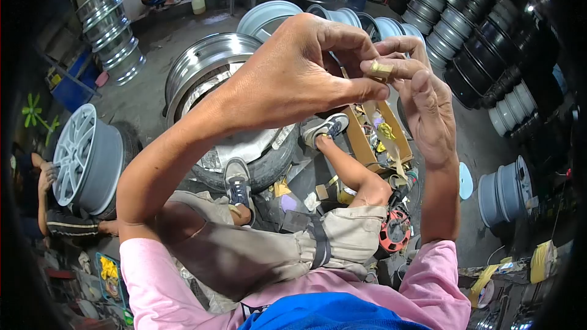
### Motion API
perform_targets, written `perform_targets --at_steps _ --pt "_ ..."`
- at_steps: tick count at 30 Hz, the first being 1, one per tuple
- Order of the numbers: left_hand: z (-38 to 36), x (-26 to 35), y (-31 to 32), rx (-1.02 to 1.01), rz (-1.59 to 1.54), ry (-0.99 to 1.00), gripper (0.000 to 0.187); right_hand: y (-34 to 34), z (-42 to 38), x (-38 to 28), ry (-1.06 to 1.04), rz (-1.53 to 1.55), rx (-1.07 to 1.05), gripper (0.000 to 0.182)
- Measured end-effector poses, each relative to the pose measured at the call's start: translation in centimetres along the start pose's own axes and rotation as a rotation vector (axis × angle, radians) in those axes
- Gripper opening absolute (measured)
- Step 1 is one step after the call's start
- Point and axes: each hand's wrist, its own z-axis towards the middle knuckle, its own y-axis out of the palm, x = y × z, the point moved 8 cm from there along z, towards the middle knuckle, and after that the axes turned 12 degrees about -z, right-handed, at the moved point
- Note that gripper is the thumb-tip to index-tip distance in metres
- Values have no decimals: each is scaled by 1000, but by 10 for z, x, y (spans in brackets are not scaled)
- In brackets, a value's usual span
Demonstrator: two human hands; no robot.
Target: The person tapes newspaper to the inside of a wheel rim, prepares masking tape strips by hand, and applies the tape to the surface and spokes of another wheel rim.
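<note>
My two hands are raised together in front of me at chest height, fingertips meeting. My left hand [306,67] is closed, thumb and index finger curled toward the fingers of my right hand [425,101]. A piece of pale yellow masking tape [382,70] lies across the right index finger, between the two hands. A longer strip hangs beneath them, over the cardboard box. The right fingers are bent inward with the thumb up. Behind the left forearm, a polished wheel rim [211,46] lies on a tire [269,174], with paper [244,146] covering its inside.
A cardboard box [361,146] with scraps stands by my right foot. Near my right knee is a red and black reel [395,230]. A silver spoked wheel [76,156] stands at left, beside another person's hand [47,176]. Stacked rims [110,33] line the back.
</note>
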Motion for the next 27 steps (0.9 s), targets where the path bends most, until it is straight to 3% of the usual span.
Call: perform_targets --at_steps 2,6,8,9,12,13,14,16,18,20,27 --pt "-2 -9 4 -2 -222 -54 23 -2 -1 -6 -64 -22 45 51" --pt "-6 -4 4 3 -109 -39 18 -6 0 -22 -160 -230 77 44" --pt "-4 -8 -4 46 -3 -59 19 -9 -3 -45 -303 -734 218 37" --pt "-3 -11 -6 15 93 -39 21 -9 -2 -44 -304 -734 217 37" --pt "-7 -22 -9 27 261 -121 20 -46 -10 -32 -105 -630 527 34" --pt "-8 -27 -9 25 261 -120 20 -41 -8 -23 -56 -635 371 34" --pt "-7 -31 -14 73 112 -79 20 -36 -12 -19 -55 -637 375 34" --pt "-3 -34 -26 107 -51 -37 26 5 -19 26 168 -187 59 36" --pt "-1 -32 -33 86 -44 -96 29 32 -31 53 291 -14 -68 39" --pt "-1 -28 -40 96 -55 -69 30 52 -40 62 406 251 -90 41" --pt "-20 -37 -73 272 -143 -36 35 69 -75 94 538 418 -120 27"
